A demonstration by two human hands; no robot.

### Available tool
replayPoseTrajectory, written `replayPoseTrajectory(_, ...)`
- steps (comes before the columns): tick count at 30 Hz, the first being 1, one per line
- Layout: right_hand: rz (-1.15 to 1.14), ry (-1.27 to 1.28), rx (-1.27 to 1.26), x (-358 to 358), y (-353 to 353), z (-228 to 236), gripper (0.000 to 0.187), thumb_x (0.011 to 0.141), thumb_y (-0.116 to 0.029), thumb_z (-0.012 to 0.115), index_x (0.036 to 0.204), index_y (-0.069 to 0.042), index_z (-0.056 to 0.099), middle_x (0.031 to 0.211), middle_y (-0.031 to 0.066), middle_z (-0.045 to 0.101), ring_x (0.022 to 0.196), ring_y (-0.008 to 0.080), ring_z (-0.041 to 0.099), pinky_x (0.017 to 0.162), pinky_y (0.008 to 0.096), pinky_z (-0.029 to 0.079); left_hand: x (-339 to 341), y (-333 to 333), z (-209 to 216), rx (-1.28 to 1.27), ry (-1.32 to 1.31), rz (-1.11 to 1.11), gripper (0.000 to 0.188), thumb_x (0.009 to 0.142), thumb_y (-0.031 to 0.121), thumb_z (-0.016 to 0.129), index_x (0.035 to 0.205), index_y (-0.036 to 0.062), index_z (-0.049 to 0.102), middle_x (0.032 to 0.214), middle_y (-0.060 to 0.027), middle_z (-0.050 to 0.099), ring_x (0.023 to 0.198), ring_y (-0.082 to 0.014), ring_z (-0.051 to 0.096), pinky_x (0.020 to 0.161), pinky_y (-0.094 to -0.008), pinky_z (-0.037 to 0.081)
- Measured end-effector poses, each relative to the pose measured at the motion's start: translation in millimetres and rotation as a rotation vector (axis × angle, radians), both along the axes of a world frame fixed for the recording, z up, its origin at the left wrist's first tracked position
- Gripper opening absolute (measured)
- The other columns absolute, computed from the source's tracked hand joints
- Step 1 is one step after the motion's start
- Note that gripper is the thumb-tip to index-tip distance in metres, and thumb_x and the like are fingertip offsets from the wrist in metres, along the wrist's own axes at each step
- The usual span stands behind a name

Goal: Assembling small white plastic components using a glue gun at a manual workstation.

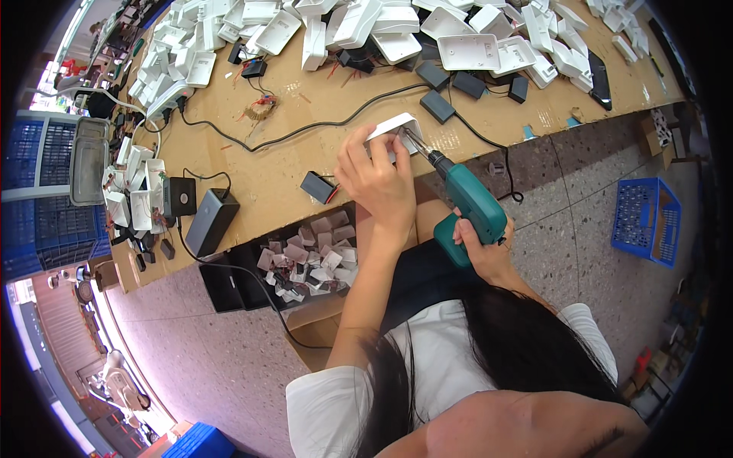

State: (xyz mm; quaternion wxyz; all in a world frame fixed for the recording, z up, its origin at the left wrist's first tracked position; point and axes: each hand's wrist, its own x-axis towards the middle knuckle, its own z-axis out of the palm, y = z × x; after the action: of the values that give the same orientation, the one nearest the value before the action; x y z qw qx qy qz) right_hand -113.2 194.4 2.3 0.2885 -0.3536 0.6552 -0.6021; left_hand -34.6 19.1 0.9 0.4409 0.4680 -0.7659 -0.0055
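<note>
At the near edge of the table, my left hand (380,174) grips a white plastic housing (397,122), its fingers wrapped over the rim and partly inside. My right hand (487,248) is closed around the handle of a green cordless screwdriver (472,200). The driver's metal bit reaches into the open side of the housing, close to my left fingertips. What the bit touches inside is hidden by the fingers. Just left of my left hand lies a small black box (318,187) with red wires at one end.
White housings (467,53) are heaped along the table's far side, with several black adapters (437,107) before them. A black cable (305,130) crosses the cardboard-covered table (290,156). Below stands a black bin of white pieces (313,259); a blue crate (645,221) sits on the floor at right.
</note>
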Motion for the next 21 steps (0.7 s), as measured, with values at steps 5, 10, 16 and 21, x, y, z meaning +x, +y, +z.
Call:
replayPoseTrajectory(5, -0.004, 0.025, -0.054, 0.2, 1.3, -4.9, 0.020, 0.094, -0.008, 0.074, 0.107, 0.005, 0.067, 0.098, 0.0124, 0.062, 0.069, 0.0181, 0.066, 0.060, 0.0304, 0.052, 0.0, 0.2, 0.0, 0.002, -0.002, 0.004, 0.013, 0.081, 0.012, 0.080, 0.090, 0.0097, 0.071, 0.118, -0.0022, 0.064, 0.113, -0.0268, 0.059, 0.090, -0.0438, 0.044)
replayPoseTrajectory(10, 0.000, 0.026, -0.070, 0.2, 4.2, -5.7, 0.020, 0.094, -0.006, 0.073, 0.109, 0.006, 0.067, 0.100, 0.0126, 0.062, 0.069, 0.0168, 0.066, 0.059, 0.0293, 0.053, -0.2, 0.4, 0.1, 0.003, -0.001, 0.003, 0.013, 0.081, 0.012, 0.080, 0.090, 0.0097, 0.071, 0.118, -0.0021, 0.064, 0.113, -0.0267, 0.059, 0.090, -0.0434, 0.044)
replayPoseTrajectory(16, -0.001, -0.008, -0.098, 1.2, 6.5, -8.2, 0.019, 0.093, -0.002, 0.072, 0.109, 0.007, 0.066, 0.101, 0.0124, 0.062, 0.069, 0.0149, 0.066, 0.059, 0.0288, 0.053, -0.6, -0.1, -0.6, -0.002, 0.001, 0.006, 0.013, 0.081, 0.012, 0.080, 0.089, 0.0099, 0.071, 0.118, -0.0020, 0.064, 0.113, -0.0264, 0.059, 0.090, -0.0428, 0.044)
replayPoseTrajectory(21, 0.020, -0.005, -0.100, -1.1, 12.3, -9.7, 0.020, 0.093, 0.000, 0.071, 0.110, 0.007, 0.066, 0.101, 0.0124, 0.062, 0.069, 0.0145, 0.065, 0.061, 0.0288, 0.053, -0.1, -0.5, -3.2, -0.007, -0.001, 0.006, 0.013, 0.081, 0.012, 0.080, 0.090, 0.0098, 0.071, 0.118, -0.0024, 0.064, 0.113, -0.0265, 0.059, 0.092, -0.0429, 0.043)
